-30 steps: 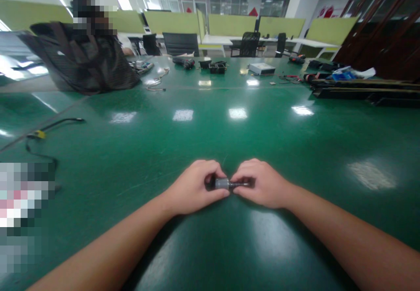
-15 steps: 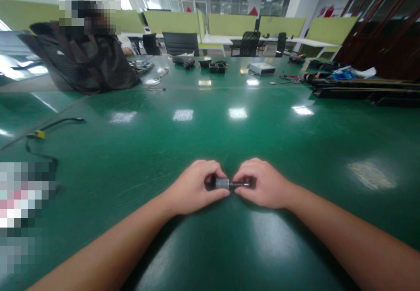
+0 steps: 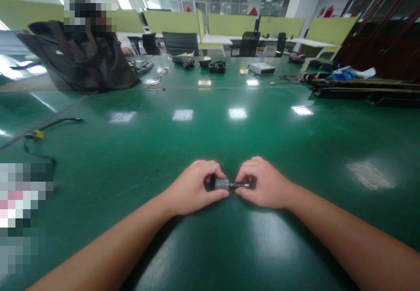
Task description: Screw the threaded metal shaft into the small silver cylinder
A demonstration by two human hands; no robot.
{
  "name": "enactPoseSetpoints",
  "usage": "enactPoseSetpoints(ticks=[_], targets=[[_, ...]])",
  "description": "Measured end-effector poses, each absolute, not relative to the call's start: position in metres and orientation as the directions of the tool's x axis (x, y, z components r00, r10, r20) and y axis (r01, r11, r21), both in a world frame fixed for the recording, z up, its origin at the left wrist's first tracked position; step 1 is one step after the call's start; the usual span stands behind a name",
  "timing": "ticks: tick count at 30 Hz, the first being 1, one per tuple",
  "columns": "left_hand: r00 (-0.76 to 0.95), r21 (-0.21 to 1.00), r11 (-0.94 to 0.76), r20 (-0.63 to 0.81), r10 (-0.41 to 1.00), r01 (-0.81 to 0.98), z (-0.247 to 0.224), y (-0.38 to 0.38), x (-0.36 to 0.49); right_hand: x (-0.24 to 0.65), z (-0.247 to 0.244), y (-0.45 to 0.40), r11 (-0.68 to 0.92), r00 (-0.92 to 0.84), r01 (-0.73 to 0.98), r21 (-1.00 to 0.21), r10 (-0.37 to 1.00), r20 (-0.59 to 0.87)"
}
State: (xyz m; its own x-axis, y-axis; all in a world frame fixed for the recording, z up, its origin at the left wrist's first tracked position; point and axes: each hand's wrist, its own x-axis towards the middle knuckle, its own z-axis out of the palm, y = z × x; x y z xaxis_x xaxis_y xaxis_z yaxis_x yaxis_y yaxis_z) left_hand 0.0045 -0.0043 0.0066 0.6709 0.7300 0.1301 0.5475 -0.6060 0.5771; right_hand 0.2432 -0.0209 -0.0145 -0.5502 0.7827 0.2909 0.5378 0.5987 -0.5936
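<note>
A small cylindrical part [image 3: 222,184] is held lengthwise between both hands, low at the near middle of the green surface [image 3: 183,144]; whether it is also supported by the surface cannot be told. Its grey barrel is gripped by the fingers of the left hand [image 3: 192,189], with the thumb on the near side and the forefinger on the far side. Its slender dark shaft [image 3: 232,185] is pinched between the thumb and fingers of the right hand [image 3: 264,184], and its right end is partly hidden there.

The part is judged to be stiff and light enough for fingertips, perhaps dense for its size, since metal is suggested by the sheen. Slipping is likelier on the smooth, thin shaft than on the barrel, so the firmer hold is best taken around the barrel, with the shaft pinched close to where it is met by the barrel. Little fragility is suggested.

Of the containers, a large dark bag [image 3: 95,65] is seen standing at the far left, its contents hidden by its sides. Small black bins [image 3: 217,67] are placed well beyond the hands; what is held in them is too small to be made out. A flat silver box [image 3: 261,68] is set to their right, its inside not shown.
</note>
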Motion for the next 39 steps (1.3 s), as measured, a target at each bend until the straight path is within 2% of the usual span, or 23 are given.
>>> enactPoseSetpoints(ticks=[19, 25, 31, 39], targets=[[0.668, 0.579, -0.602, 0.129, 0.733, 0.549, 0.007, -0.004, 0.004, 0.272, -0.006, -0.01, 0.562, -0.601, 0.577, -0.593, 0.784, 0.158], [0.67, 0.581, -0.601, 0.125, 0.732, 0.548, 0.006, -0.004, 0.004, 0.27, -0.008, -0.009, 0.57, -0.602, 0.569, -0.592, 0.78, 0.171], [0.661, 0.559, -0.61, 0.139, 0.737, 0.562, 0.005, -0.005, 0.004, 0.245, -0.013, -0.017, 0.562, -0.535, 0.546, -0.622, 0.805, 0.258], [0.65, 0.554, -0.612, 0.159, 0.743, 0.564, 0.009, -0.007, 0.006, 0.242, -0.016, -0.02, 0.554, -0.53, 0.513, -0.656, 0.805, 0.266]])
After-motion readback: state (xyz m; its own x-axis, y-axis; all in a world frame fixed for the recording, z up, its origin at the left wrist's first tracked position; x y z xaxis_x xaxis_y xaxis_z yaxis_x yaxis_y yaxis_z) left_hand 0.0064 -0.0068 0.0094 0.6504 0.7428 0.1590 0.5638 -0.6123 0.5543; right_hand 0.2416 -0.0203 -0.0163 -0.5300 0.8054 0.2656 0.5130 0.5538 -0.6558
